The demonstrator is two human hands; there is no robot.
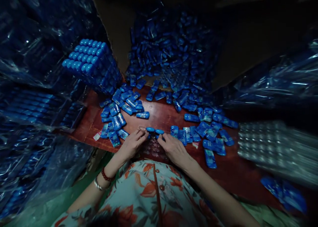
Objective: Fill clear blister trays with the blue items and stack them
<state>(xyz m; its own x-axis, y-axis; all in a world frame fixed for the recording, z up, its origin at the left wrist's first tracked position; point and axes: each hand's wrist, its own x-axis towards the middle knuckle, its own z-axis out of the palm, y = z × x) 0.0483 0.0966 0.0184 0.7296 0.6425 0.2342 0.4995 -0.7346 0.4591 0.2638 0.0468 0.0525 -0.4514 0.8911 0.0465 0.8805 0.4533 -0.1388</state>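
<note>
Reddish wooden table [164,116] — hands [154,145] pinching glossy blue capsules [154,130].

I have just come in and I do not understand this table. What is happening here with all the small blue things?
A person works with both bare hands at a reddish wooden table. The left hand and the right hand rest on a clear plastic tray at the table edge, where two small blue containers stand in its far row. Loose blue containers lie scattered left and right, and a big heap spills from a cardboard box behind. A wrapped block of packed ones stands at the left.
</note>
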